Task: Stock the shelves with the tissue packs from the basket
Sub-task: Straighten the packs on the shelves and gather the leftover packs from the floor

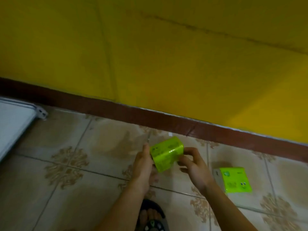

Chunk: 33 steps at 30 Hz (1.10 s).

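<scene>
Two hands (144,165) (194,165) gripping tilted tissue pack (166,154)

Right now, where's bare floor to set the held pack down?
Bare tiles lie left of the left hand, between the white board and the baseboard. Right of the right hand is tighter: a second pack lies there.
</scene>
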### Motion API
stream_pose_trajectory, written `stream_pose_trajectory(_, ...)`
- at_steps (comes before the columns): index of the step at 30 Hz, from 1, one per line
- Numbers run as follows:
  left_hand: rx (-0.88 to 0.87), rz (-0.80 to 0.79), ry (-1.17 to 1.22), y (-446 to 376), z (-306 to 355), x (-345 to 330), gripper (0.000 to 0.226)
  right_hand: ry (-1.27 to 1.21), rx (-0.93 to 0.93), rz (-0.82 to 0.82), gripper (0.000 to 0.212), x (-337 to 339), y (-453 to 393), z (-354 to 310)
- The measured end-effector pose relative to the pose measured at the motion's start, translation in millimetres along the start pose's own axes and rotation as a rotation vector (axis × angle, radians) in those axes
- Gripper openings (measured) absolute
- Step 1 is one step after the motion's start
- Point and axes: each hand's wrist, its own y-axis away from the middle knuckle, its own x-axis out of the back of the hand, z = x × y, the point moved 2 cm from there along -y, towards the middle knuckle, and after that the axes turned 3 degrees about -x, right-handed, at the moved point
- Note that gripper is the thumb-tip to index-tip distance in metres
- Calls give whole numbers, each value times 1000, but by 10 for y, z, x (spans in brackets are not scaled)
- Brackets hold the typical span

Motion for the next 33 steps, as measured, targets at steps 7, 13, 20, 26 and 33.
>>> stream_pose_trajectory(7,-184,278,182,89,442,1116,69,-92,69,-212,32,-963,169,-1108)
stream_pose_trajectory(13,-359,461,362,295,606,2128,53,92,204,-373,42,-1864,315,-1788)
stream_pose_trajectory(20,-500,511,545,756,915,2961,27,97,498,-607,22,-2779,499,-2219)
stream_pose_trajectory(26,-640,531,387,1140,1276,3274,30,63,598,-794,33,-3200,549,-2606)
stream_pose_trajectory(33,-750,755,304,1534,1743,3496,44,397,1257,-826,81,-3415,694,-3335)
